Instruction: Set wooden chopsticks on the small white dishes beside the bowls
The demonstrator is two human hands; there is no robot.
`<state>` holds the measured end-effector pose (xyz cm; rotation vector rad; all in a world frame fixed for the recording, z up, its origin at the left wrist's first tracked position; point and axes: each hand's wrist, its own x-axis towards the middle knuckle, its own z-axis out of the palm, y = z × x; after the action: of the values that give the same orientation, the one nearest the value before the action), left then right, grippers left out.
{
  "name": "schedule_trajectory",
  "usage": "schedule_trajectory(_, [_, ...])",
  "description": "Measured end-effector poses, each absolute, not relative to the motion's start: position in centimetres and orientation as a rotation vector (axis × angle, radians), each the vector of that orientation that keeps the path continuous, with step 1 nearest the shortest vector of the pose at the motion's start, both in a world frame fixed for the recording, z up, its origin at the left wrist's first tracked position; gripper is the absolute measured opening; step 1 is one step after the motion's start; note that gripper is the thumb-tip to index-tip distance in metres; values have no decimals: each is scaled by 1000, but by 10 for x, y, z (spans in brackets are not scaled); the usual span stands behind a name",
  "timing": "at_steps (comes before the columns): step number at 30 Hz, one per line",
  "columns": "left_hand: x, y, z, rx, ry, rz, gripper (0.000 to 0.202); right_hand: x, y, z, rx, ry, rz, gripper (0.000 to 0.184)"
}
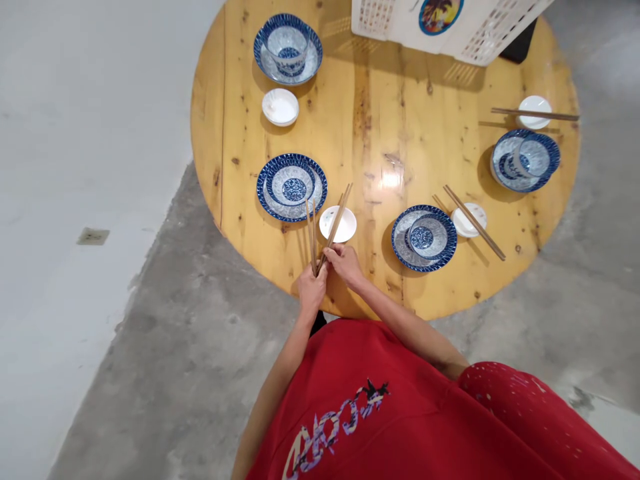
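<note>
My left hand (313, 288) is closed round the lower ends of several wooden chopsticks (313, 233), which fan out upward near the table's front edge. Beside it, my right hand (345, 264) pinches chopsticks of the same bunch, those leaning to the right. These cross over a small white dish (345, 225). Just left of the dish sits a blue-and-white plate (264, 205) with a patterned bowl (291, 187) on it. How many sticks each hand grips is hidden by the fingers.
On the round wooden table (365, 133), another bowl-and-plate set (400, 257) stands right, by a white dish with chopsticks (474, 221). More sets stand at far right (505, 180) and back left (263, 57), near a white dish (280, 107). A white plastic basket (400, 27) stands at the back.
</note>
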<state>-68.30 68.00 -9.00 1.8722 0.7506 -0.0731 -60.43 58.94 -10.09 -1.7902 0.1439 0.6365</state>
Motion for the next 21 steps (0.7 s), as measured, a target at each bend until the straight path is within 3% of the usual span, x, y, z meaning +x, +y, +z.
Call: schedule_trajectory(21, [-682,684,-86,1822,722,-40,26,-609,585,-103,-1754,155,585,33])
